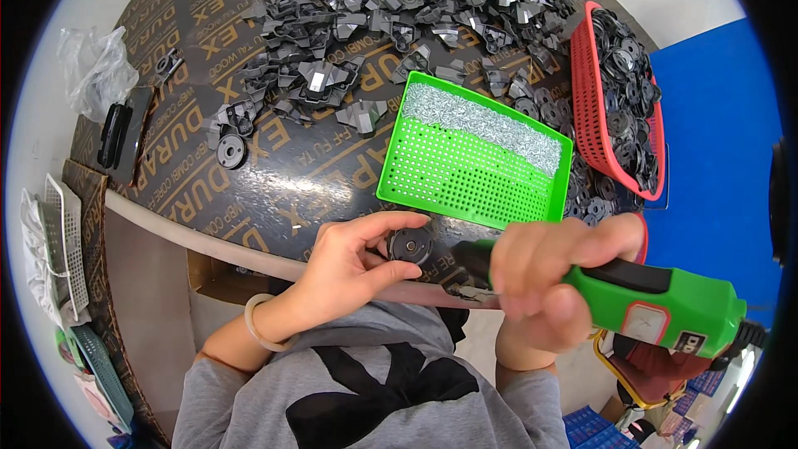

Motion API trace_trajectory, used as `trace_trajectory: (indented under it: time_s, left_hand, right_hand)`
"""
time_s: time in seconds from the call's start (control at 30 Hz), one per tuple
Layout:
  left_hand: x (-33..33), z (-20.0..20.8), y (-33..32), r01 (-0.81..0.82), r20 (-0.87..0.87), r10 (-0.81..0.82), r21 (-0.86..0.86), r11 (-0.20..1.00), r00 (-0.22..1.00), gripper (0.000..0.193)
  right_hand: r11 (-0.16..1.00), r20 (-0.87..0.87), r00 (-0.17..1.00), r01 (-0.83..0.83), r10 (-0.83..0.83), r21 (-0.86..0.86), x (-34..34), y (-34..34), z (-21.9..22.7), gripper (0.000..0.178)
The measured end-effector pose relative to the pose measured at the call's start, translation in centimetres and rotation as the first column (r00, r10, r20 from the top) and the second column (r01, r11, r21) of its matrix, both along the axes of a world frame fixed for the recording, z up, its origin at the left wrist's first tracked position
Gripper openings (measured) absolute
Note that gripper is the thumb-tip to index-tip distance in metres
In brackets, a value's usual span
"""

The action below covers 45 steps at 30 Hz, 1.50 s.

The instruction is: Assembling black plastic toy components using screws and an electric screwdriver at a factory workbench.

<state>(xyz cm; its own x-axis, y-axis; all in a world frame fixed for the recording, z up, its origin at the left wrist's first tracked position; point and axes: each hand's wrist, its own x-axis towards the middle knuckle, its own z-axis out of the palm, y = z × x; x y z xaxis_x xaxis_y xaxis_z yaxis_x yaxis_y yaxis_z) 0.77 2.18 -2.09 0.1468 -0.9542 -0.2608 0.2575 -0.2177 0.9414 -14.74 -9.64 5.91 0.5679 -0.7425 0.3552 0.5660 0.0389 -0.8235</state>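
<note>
A dark round table [274, 191] with printed lettering fills most of the view, and its far half is heaped with a pile of black plastic parts [374, 8]. To the right of centre lies a green perforated tray [465, 175], with a band of small silver screws [490, 120] along its far side. Farther right, at the table's edge, a red basket [590, 116] holds black round discs, and more discs lie loose on the table just beside it. On the far left lie a crumpled clear plastic bag [96, 66] and a flat black case [125, 133]. At the near right the right hand [549, 283] is wrapped tight around a green and black electric screwdriver [665, 299], whose nose points left toward the near edge of the table; its tip is blurred. Just left of it, the left hand [353, 262], a pale bangle [262, 324] on its wrist, pinches a small black round disc [411, 245] between thumb and fingers, against the table's near edge and just near of the green tray. A single black disc [231, 150] lies apart at the left.
</note>
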Motion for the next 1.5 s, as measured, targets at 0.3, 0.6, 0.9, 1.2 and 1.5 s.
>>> trace_trajectory:
  time_s: [0.3, 0.6, 0.9, 1.2, 1.5]
  left_hand:
    - [-0.2, -0.9, 0.3, 0.032, 0.012, -0.032, -0.011, 0.999, 0.999, 0.055]
    - [-0.4, -1.3, 0.2, 0.033, 0.029, -0.031, -0.084, 0.996, 0.999, 0.054]
    - [-0.5, -2.0, 0.1, 0.020, 0.008, -0.020, -0.103, 0.995, 1.000, 0.056]
    - [-0.6, -1.6, 0.1, 0.011, 0.092, -0.004, -0.082, 0.997, 0.996, 0.051]
    - [-0.9, -2.1, 0.2, -0.026, 0.057, 0.031, -0.094, 0.995, 0.998, 0.055]
  right_hand:
    - [0.945, -0.048, 0.970, 0.218, -0.237, -0.245, 2.7, -3.7, -5.0, 0.033]
    - [0.952, -0.069, 0.971, 0.209, -0.230, -0.224, 2.7, -4.2, -5.4, 0.033]
    - [0.967, 0.050, 0.977, 0.214, -0.209, -0.136, 1.7, -2.1, -1.7, 0.040]
    - [0.975, 0.051, 0.997, -0.050, 0.062, -0.218, 0.5, 0.4, -1.2, 0.045]
    - [0.980, 0.029, 0.998, -0.048, 0.054, -0.192, 1.0, 0.6, -1.9, 0.042]
